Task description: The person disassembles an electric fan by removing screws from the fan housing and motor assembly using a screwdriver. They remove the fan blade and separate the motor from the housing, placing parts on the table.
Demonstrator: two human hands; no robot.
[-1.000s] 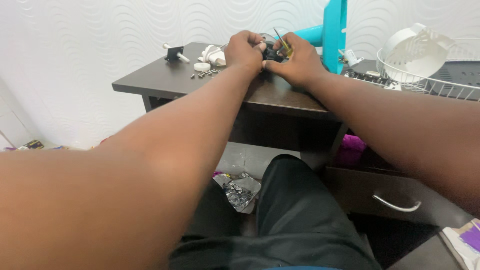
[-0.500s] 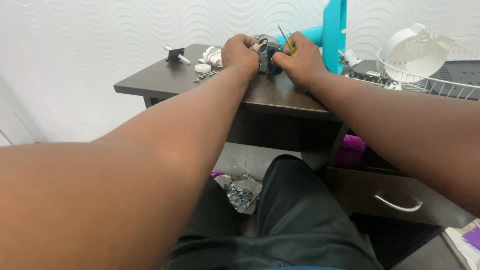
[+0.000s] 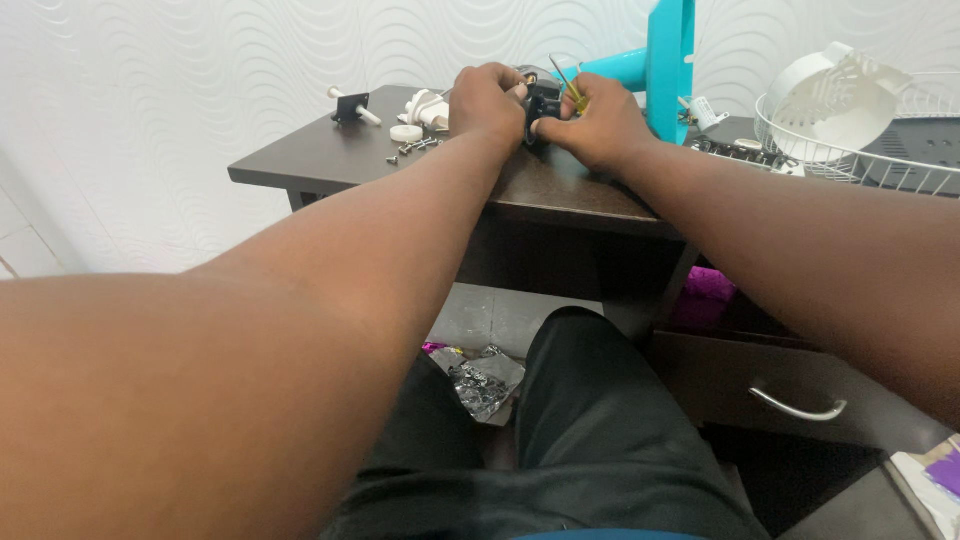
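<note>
On a dark brown desk point(image 3: 330, 165) against a white wavy-patterned wall, small parts lie near the back left corner: a black bracket with a white rod point(image 3: 350, 106), a white round cap point(image 3: 405, 133), and a few loose screws point(image 3: 412, 148), with bare desktop between them and the left edge. Just right of these, the left hand point(image 3: 487, 100) curls closed around one side of a small black and grey motor-like part point(image 3: 541, 100), held just above the desk near the middle of its back edge. The part is mostly hidden by fingers, so its long axis and facing cannot be told. The right hand point(image 3: 597, 122) pinches the part's other side and also grips a thin screwdriver with a yellow handle point(image 3: 568, 87), its tip angled up and left. Directly behind stands a turquoise frame point(image 3: 668, 65). Farther right sits a white wire basket point(image 3: 850, 160) holding a white fan cover point(image 3: 835, 100).
</note>
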